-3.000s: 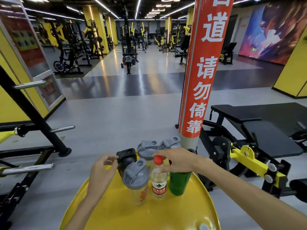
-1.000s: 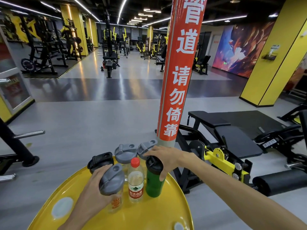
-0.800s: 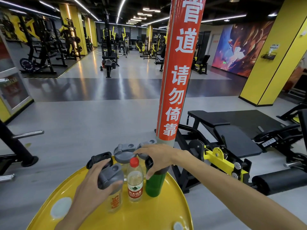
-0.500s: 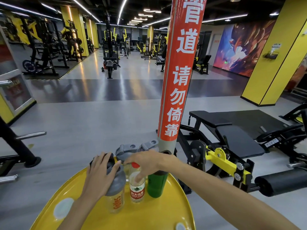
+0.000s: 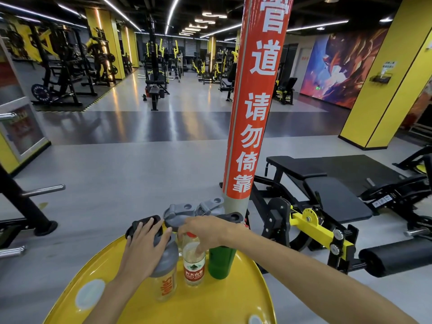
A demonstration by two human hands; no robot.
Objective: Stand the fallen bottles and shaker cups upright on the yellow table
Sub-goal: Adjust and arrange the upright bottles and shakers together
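A round yellow counter (image 5: 131,307) is seen from above in a gym, with a cluster of drink containers standing upright at its far side. At the left of the cluster, a black-lidded shaker cup (image 5: 140,224) is partly hidden behind the left hand (image 5: 145,249). That hand is laid palm-down over the grey lid of a clear shaker cup (image 5: 164,284) with orange lettering; its grip is spread and curled over the lid, with the fingers draped across the top. Just beside this cup to the right, a water bottle (image 5: 193,270) with a red cap and a red label stands upright. The right hand (image 5: 205,232) is reached across above it, its grip loosely open, with one fingertip touching the bottle's shoulder and nothing enclosed. Behind these, two grey-lidded shaker cups (image 5: 180,213) are visible, their flip caps raised. Farther right, a green bottle (image 5: 221,263) with a dark lid stands close beside the water bottle, its upper part crossed by the right wrist. A red-wrapped pipe (image 5: 252,101) printed with white Chinese characters rises just behind the cluster, and a black weight bench (image 5: 327,183) stands on the floor to the right.
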